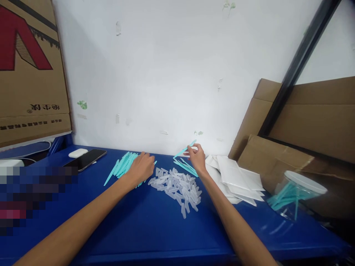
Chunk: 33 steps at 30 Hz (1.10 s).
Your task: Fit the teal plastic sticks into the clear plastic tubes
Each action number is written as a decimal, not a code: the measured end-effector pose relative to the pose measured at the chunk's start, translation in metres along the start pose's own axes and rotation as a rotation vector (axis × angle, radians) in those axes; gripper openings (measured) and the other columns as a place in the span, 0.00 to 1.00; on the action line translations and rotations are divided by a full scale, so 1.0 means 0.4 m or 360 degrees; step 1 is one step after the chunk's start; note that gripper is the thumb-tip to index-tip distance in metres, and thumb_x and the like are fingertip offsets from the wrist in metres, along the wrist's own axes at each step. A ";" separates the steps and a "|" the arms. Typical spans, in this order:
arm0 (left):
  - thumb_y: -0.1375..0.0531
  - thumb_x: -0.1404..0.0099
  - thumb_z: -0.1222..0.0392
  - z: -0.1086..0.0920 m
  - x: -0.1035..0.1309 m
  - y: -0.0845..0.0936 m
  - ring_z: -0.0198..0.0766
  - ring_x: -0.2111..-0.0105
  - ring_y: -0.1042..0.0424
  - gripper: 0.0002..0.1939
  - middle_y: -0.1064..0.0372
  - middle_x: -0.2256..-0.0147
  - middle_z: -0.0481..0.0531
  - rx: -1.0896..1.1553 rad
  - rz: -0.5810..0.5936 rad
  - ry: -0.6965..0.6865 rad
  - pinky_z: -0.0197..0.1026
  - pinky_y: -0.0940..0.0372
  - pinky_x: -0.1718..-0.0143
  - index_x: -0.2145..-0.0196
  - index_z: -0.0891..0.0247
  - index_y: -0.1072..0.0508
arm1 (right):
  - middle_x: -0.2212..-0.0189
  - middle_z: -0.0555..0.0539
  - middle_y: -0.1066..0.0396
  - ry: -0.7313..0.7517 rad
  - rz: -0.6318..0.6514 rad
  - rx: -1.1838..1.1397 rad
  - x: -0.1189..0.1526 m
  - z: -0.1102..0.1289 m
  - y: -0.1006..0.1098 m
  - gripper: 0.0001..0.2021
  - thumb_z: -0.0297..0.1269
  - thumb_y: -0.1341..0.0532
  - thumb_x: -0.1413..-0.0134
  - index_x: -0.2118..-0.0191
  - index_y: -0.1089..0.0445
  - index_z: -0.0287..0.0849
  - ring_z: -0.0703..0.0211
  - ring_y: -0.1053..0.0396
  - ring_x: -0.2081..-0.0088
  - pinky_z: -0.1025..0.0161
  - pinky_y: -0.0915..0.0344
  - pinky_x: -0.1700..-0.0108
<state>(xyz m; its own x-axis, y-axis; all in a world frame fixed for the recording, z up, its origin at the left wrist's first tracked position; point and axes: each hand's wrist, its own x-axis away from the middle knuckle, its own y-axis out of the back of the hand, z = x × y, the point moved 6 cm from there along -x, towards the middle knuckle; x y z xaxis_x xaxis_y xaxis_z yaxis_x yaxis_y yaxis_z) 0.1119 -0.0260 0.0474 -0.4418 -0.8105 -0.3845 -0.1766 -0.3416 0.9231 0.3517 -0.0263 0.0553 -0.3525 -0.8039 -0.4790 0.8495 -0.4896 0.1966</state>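
My right hand (197, 157) pinches a slim teal plastic stick (184, 149), shaped like an eyebrow razor, raised and slanting up to the right. Below it, several more teal sticks (185, 167) lie loosely together. My left hand (142, 168) has its fingers curled downward at the right edge of a larger pile of teal sticks (124, 165). A teal tip pokes out past these fingers; the rest of that piece is hidden under the hand. Between my hands spreads a heap of small translucent plastic caps (177, 186).
White packets (235, 177) lie stacked on the blue table (155, 236), right of my right hand. A clear tub (294, 195) with teal sticks stands farther right, by cardboard (277, 155). A phone (87, 159) and a white case (78, 153) lie left. A large box (33, 85) stands far left.
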 end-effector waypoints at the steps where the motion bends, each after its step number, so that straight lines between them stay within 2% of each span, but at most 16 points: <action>1: 0.49 0.34 0.62 0.007 0.001 -0.005 0.55 0.53 0.32 0.13 0.28 0.62 0.66 -0.0043 0.0025 0.0027 0.46 0.36 0.60 0.62 0.67 0.25 | 0.67 0.46 0.24 0.0042 -0.0015 0.0153 -0.003 0.000 0.006 0.18 0.51 0.46 0.40 0.52 0.40 0.43 0.55 0.24 0.66 0.64 0.34 0.67; 3: 0.47 0.35 0.61 0.015 0.003 -0.012 0.56 0.54 0.32 0.12 0.28 0.61 0.67 -0.0103 0.0054 0.0051 0.47 0.35 0.61 0.62 0.67 0.25 | 0.67 0.46 0.24 0.0156 -0.0019 0.0530 -0.004 0.005 0.013 0.15 0.46 0.48 0.38 0.51 0.39 0.43 0.55 0.25 0.65 0.63 0.36 0.63; 5: 0.47 0.35 0.58 0.015 0.006 -0.014 0.57 0.55 0.31 0.13 0.28 0.62 0.67 -0.0140 0.0065 0.0060 0.47 0.35 0.63 0.62 0.68 0.25 | 0.66 0.45 0.24 0.0280 0.0064 0.0945 0.000 0.013 0.008 0.14 0.41 0.49 0.36 0.49 0.36 0.44 0.54 0.26 0.63 0.62 0.39 0.61; 8: 0.45 0.35 0.56 0.010 0.007 -0.016 0.57 0.56 0.29 0.12 0.28 0.62 0.66 -0.0157 0.0106 0.0084 0.47 0.35 0.63 0.63 0.67 0.26 | 0.63 0.42 0.24 0.0473 0.0403 0.1417 0.014 0.011 -0.021 0.15 0.39 0.49 0.35 0.47 0.33 0.45 0.51 0.28 0.60 0.62 0.41 0.63; 11: 0.44 0.37 0.58 0.003 0.010 -0.018 0.56 0.57 0.28 0.12 0.28 0.61 0.66 -0.0138 0.0158 0.0114 0.48 0.35 0.62 0.61 0.67 0.27 | 0.63 0.41 0.24 0.0571 0.0760 0.1592 0.031 -0.010 -0.046 0.13 0.40 0.46 0.36 0.52 0.27 0.47 0.50 0.28 0.60 0.63 0.43 0.65; 14: 0.43 0.38 0.59 0.000 0.013 -0.019 0.55 0.57 0.27 0.13 0.28 0.59 0.67 -0.0139 0.0187 0.0162 0.48 0.35 0.61 0.58 0.68 0.28 | 0.66 0.43 0.24 0.0519 0.0902 0.1633 0.036 -0.035 -0.053 0.10 0.39 0.42 0.39 0.57 0.25 0.47 0.51 0.28 0.61 0.64 0.42 0.65; 19: 0.44 0.37 0.60 0.000 0.020 -0.019 0.55 0.57 0.27 0.14 0.28 0.57 0.68 -0.0172 0.0250 0.0240 0.47 0.35 0.62 0.55 0.70 0.28 | 0.63 0.44 0.24 0.0563 0.0851 0.1570 0.035 -0.027 -0.057 0.08 0.36 0.38 0.43 0.58 0.24 0.47 0.52 0.29 0.58 0.64 0.42 0.64; 23: 0.45 0.36 0.60 0.001 0.022 -0.019 0.55 0.58 0.26 0.14 0.27 0.59 0.68 -0.0181 0.0280 0.0270 0.47 0.34 0.63 0.58 0.70 0.27 | 0.65 0.47 0.23 0.0549 0.1006 0.1317 0.051 -0.012 -0.082 0.10 0.43 0.40 0.41 0.61 0.23 0.47 0.56 0.28 0.63 0.65 0.42 0.65; 26: 0.46 0.36 0.59 0.002 0.023 -0.023 0.54 0.58 0.26 0.13 0.26 0.59 0.67 -0.0172 0.0319 0.0287 0.46 0.34 0.63 0.60 0.67 0.25 | 0.66 0.47 0.24 0.0499 0.1134 0.1222 0.065 -0.013 -0.101 0.13 0.48 0.39 0.43 0.59 0.23 0.47 0.56 0.28 0.66 0.64 0.42 0.67; 29: 0.46 0.36 0.60 0.003 0.022 -0.026 0.53 0.57 0.26 0.13 0.26 0.59 0.67 -0.0145 0.0327 0.0287 0.46 0.35 0.63 0.60 0.67 0.25 | 0.67 0.46 0.24 0.0464 0.1157 0.1174 0.071 -0.016 -0.108 0.15 0.48 0.39 0.43 0.56 0.24 0.45 0.56 0.28 0.66 0.65 0.41 0.67; 33: 0.48 0.36 0.61 0.003 0.020 -0.027 0.55 0.59 0.26 0.13 0.26 0.61 0.67 -0.0123 0.0297 0.0263 0.47 0.35 0.64 0.60 0.67 0.25 | 0.68 0.47 0.25 0.0439 0.1156 0.1124 0.069 -0.027 -0.113 0.13 0.46 0.39 0.43 0.57 0.25 0.45 0.56 0.29 0.66 0.65 0.42 0.68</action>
<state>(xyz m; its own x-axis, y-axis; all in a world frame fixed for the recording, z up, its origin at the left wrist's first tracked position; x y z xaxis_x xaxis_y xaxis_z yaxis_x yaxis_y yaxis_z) 0.1093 -0.0282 0.0344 -0.3098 -0.9274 -0.2097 -0.0349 -0.2094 0.9772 0.3080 -0.0227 0.0240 0.3271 -0.9221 -0.2065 0.3674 -0.0772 0.9269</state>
